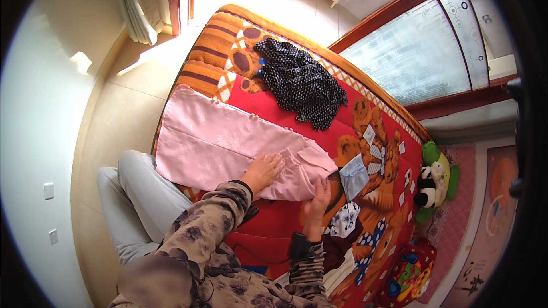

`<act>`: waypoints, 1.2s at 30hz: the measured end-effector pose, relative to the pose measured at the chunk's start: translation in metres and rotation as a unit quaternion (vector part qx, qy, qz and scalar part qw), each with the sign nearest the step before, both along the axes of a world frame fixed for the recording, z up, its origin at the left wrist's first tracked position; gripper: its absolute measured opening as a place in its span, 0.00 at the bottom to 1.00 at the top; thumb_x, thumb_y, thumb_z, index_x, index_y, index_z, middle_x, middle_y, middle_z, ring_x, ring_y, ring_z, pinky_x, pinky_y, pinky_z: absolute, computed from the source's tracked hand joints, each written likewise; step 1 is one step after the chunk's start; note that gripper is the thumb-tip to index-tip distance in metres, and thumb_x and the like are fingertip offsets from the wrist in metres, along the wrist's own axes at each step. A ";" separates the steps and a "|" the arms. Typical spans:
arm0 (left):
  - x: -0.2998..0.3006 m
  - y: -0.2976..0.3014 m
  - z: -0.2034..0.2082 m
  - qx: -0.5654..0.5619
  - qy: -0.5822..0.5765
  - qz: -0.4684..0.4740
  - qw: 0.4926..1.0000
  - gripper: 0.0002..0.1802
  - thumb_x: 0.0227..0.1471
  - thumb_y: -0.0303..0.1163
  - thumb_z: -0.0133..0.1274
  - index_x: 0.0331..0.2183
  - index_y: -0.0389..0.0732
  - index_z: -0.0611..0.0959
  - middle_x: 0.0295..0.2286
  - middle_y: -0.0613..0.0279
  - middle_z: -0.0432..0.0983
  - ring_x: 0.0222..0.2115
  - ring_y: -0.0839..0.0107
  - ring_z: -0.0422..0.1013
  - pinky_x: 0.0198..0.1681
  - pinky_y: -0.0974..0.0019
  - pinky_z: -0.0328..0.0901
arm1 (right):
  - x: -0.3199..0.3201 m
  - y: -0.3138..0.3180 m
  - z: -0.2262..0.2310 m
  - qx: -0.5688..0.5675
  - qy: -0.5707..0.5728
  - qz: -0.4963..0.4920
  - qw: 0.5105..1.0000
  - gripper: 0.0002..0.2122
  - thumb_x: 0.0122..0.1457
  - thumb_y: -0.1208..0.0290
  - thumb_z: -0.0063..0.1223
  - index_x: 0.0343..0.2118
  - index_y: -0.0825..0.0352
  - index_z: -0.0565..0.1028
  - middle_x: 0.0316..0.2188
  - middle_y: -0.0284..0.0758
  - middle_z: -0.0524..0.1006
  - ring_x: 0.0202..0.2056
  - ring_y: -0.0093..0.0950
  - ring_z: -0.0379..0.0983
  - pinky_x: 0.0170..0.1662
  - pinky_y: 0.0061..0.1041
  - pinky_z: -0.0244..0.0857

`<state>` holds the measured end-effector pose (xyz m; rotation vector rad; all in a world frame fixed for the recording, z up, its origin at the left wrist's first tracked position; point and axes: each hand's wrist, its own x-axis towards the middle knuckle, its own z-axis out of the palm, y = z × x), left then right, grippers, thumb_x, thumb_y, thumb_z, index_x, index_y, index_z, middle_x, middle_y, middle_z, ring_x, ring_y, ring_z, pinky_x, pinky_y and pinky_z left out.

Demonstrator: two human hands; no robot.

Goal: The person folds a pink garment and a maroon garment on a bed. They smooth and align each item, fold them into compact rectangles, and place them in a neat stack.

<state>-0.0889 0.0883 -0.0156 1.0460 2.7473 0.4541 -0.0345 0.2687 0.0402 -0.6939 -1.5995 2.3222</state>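
A pink satin garment (200,137) with small knot buttons along its far edge lies lengthwise across the red bedspread. Its right end is folded over and creased. My left hand (264,172) rests flat on the satin near this folded part, with the fingers stretched out. At the right end, my right hand (317,202) stands on its side against the garment's near edge, its fingers extended upward. Whether those fingertips take any cloth between them is hard to see. Beyond the garment lies a crumpled black cloth with white dots (299,80).
A light blue face mask (354,177) lies right of my right hand, near a blue-and-white floral cloth (344,219) and dark clothes. Panda and green plush toys (432,179) sit at the bed's right end. A wood-framed glass panel (411,45) stands beyond the bed.
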 end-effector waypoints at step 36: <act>0.011 -0.124 -0.014 0.458 -0.462 0.419 0.633 0.22 0.43 0.23 0.58 0.42 0.35 0.71 0.32 0.59 0.74 0.29 0.72 0.72 0.29 0.69 0.68 | 0.052 -0.123 -0.007 0.705 0.021 0.331 0.627 0.27 0.56 0.56 0.48 0.57 0.64 0.61 0.59 0.42 0.56 0.62 0.42 0.46 0.62 0.45 0.38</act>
